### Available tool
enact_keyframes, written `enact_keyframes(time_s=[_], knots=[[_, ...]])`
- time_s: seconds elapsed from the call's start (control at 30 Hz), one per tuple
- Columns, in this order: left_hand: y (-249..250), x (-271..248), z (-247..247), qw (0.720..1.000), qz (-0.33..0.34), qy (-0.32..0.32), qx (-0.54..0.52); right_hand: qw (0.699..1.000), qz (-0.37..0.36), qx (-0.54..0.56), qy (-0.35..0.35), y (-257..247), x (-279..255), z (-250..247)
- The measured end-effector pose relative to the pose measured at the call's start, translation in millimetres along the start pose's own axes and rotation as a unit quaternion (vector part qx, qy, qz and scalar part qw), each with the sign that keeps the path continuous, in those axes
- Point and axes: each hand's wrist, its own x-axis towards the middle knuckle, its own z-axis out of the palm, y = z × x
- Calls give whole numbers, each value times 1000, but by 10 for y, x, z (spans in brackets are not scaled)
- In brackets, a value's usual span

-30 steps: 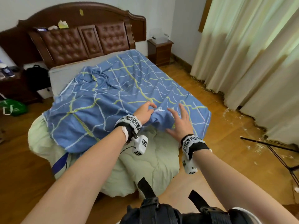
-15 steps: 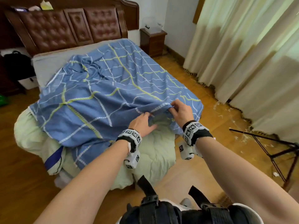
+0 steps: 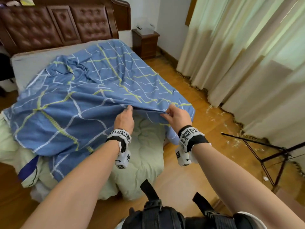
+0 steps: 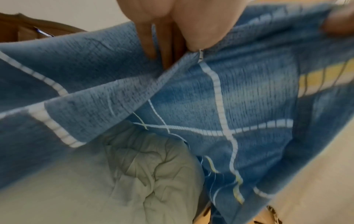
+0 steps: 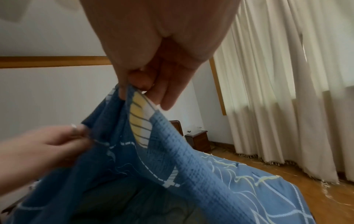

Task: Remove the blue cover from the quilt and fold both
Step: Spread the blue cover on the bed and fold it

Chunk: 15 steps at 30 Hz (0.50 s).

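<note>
The blue cover (image 3: 85,103) with white and yellow lines lies spread over the bed. Its near edge is lifted. My left hand (image 3: 125,116) pinches that edge, and my right hand (image 3: 173,115) pinches it a little to the right. Under the raised edge the pale green quilt (image 3: 145,146) bulges out and hangs over the foot of the bed. The left wrist view shows my left hand (image 4: 178,37) gripping the blue cover (image 4: 249,98) above the quilt (image 4: 149,174). In the right wrist view my right hand (image 5: 141,86) pinches the blue cover (image 5: 172,159).
A brown padded headboard (image 3: 62,23) stands at the far end, a wooden nightstand (image 3: 145,43) to its right. Pale curtains (image 3: 247,63) hang along the right side. A black tripod (image 3: 272,156) stands on the wooden floor (image 3: 198,146) at right.
Both hands went from lying on the cover's near edge to pinching it and lifting it up. The opening has widened and more of the green quilt shows beneath.
</note>
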Motion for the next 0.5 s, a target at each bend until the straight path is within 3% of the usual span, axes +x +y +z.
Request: enact_keyframes(time_s=[0.07, 0.17, 0.27, 0.33, 0.4, 0.5], knots=[[16, -35, -83, 999, -22, -37, -15, 995, 49, -81, -9, 154, 72, 41], [-32, -110, -256, 994, -64, -86, 31, 993, 66, -87, -47, 243, 135, 231], [-97, -294, -511, 983, -110, -122, 76, 990, -54, 11, -127, 77, 104, 648], [-88, -492, -669, 975, -127, -159, 91, 946, -178, 63, -265, -234, -39, 966], [-75, -726, -760, 970, -162, -177, 47, 903, -225, 55, -361, -562, -223, 1207], [-221, -1083, -901, 967, -190, -164, -50, 900, -266, 52, -341, -861, -367, 1329]])
